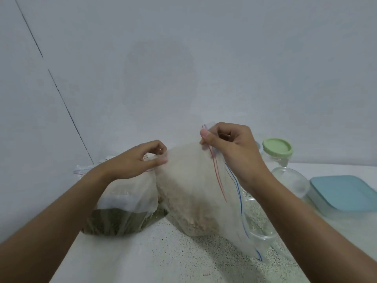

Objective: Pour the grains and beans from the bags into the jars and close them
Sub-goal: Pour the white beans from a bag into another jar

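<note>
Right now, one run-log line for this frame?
left hand: pinches pale-grain bag top corner | right hand: pinches its zip seal | bag: rests on counter | green-lidded jar: closed

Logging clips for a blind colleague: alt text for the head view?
Right hand pinches the zip end of a tilted bag of pale grain; left hand pinches its opposite corner. A bag of green beans sits left; a green-lidded jar, an open jar and a blue-lidded box sit right.

Two hands (138,160) (232,150), two zip bags (189,190) (122,211), one green-lidded jar (277,149), two open jars (291,180) (263,233), one blue-lidded box (344,193)
</note>
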A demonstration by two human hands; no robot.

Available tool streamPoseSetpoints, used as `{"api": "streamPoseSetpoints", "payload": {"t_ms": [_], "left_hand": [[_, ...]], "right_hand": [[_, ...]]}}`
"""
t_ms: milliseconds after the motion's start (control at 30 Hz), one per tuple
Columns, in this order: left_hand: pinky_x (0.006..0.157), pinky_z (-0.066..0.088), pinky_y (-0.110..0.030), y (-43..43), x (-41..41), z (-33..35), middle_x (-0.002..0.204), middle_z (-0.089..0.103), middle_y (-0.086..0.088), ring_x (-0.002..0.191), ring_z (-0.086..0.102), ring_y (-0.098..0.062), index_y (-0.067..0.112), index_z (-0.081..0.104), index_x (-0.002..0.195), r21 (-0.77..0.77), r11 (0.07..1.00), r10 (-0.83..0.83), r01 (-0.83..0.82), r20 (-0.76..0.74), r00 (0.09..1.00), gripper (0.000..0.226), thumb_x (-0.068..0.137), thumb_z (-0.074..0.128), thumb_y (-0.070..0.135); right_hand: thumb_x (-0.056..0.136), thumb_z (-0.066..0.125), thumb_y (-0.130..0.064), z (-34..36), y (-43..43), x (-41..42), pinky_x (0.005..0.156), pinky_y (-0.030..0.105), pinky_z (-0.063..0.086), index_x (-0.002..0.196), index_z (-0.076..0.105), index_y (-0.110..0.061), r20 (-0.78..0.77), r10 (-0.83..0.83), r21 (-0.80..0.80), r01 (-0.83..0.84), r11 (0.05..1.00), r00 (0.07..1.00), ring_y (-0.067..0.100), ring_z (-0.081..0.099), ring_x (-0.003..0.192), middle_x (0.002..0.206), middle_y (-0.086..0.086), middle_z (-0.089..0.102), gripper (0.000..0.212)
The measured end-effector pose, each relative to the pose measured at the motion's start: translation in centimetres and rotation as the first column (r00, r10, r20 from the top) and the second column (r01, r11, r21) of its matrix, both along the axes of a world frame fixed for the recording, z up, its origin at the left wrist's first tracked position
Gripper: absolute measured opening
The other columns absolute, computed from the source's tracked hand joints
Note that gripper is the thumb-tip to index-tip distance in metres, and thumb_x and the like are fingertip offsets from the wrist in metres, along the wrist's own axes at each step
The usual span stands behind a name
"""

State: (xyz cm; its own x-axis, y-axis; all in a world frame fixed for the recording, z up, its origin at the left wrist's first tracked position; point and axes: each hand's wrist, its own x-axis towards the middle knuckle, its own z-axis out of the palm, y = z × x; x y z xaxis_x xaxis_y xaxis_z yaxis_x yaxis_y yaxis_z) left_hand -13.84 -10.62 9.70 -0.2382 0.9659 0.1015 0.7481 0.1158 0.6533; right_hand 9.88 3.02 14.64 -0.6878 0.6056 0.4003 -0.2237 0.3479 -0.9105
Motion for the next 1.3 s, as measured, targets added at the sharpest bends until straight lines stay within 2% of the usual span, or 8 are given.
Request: {"api": "streamPoseSetpoints", "payload": {"t_ms": [200,367,500,633,733,967,1133,1300], "left_hand": [[0.103,0.031,-0.043,-0.1,-3.5,-2.7,0.107,0.063,0.029,0.108,0.054,0.004,0.046,0.064,0.095,-0.022,0.983,0.168,-0.181,-0.276,0.946,0.046,0.083,0.043,0.086],[0.096,0.026,-0.045,1.1,-2.9,-3.6,0.098,0.062,0.014,0.093,0.050,0.003,0.041,0.053,0.103,-0.056,0.976,0.166,-0.212,-0.443,0.881,0.027,0.100,0.036,0.063],[0.093,0.023,-0.042,2.0,-3.3,-3.8,0.094,0.068,0.022,0.095,0.050,0.005,0.042,0.054,0.108,-0.096,0.965,0.177,-0.242,-0.442,0.879,0.010,0.105,0.045,0.045],[0.089,0.023,-0.042,2.7,-3.3,-3.9,0.090,0.067,0.024,0.100,0.053,-0.003,0.042,0.063,0.101,-0.123,0.952,0.186,-0.280,-0.494,0.849,0.010,0.102,0.053,0.039],[0.083,0.021,-0.040,3.0,-3.1,-4.0,0.091,0.069,0.020,0.096,0.055,-0.005,0.033,0.069,0.088,-0.120,0.953,0.171,-0.277,-0.540,0.824,0.022,0.102,0.054,0.042],[0.095,0.026,-0.040,2.8,-4.2,-2.9,0.090,0.070,0.028,0.092,0.054,0.013,0.041,0.071,0.084,-0.050,0.951,0.280,-0.306,-0.286,0.916,0.019,0.100,0.060,0.043],[0.099,0.048,-0.047,2.6,-4.8,-0.9,0.094,0.073,0.021,0.098,0.067,-0.003,0.037,0.072,0.090,0.029,0.972,0.235,-0.233,-0.079,0.969,0.018,0.102,0.060,0.032],[0.098,0.046,-0.040,3.3,-4.2,1.1,0.103,0.069,0.009,0.102,0.068,-0.014,0.028,0.069,0.096,0.164,0.953,0.229,-0.256,0.166,0.959,0.019,0.106,0.053,0.030]], "right_hand": [[0.095,0.070,-0.018,-0.8,1.2,0.3,0.082,0.034,0.045,0.066,0.069,-0.014,0.016,-0.006,0.006,0.006,1.000,1.000,0.023,0.058,0.074,0.067,0.010,0.065,0.029],[0.094,0.071,-0.015,-1.5,1.6,0.3,0.074,0.028,0.043,0.067,0.067,-0.006,0.011,-0.084,0.011,0.084,0.996,0.996,0.022,0.053,0.066,0.073,0.025,0.062,0.029],[0.088,0.078,-0.014,-2.2,1.9,0.0,0.066,0.027,0.043,0.066,0.064,-0.006,0.073,-0.127,0.058,0.123,0.991,0.989,0.016,0.052,0.063,0.060,0.004,0.057,0.027],[0.087,0.079,-0.013,-2.6,1.9,-0.3,0.067,0.033,0.049,0.066,0.064,-0.011,0.110,-0.132,0.083,0.124,0.989,0.985,0.010,0.056,0.063,0.062,-0.010,0.058,0.026],[0.088,0.078,-0.011,-2.5,1.7,-0.6,0.061,0.029,0.052,0.070,0.067,-0.005,0.086,-0.134,0.089,0.126,0.988,0.987,0.008,0.057,0.062,0.066,0.005,0.061,0.022],[0.089,0.077,-0.009,-1.4,1.7,-0.2,0.060,0.024,0.050,0.073,0.069,0.003,-0.019,-0.138,0.018,0.139,0.990,0.990,0.017,0.056,0.054,0.067,0.020,0.064,0.021],[0.090,0.076,-0.008,0.0,1.5,-0.1,0.059,0.025,0.049,0.072,0.068,0.004,-0.085,-0.148,0.037,0.151,0.988,0.985,0.021,0.055,0.054,0.068,0.024,0.062,0.023],[0.090,0.075,-0.009,1.6,1.9,-0.1,0.064,0.035,0.050,0.075,0.069,0.006,-0.169,-0.167,0.044,0.176,0.983,0.971,0.025,0.055,0.057,0.070,0.026,0.062,0.022]]}}
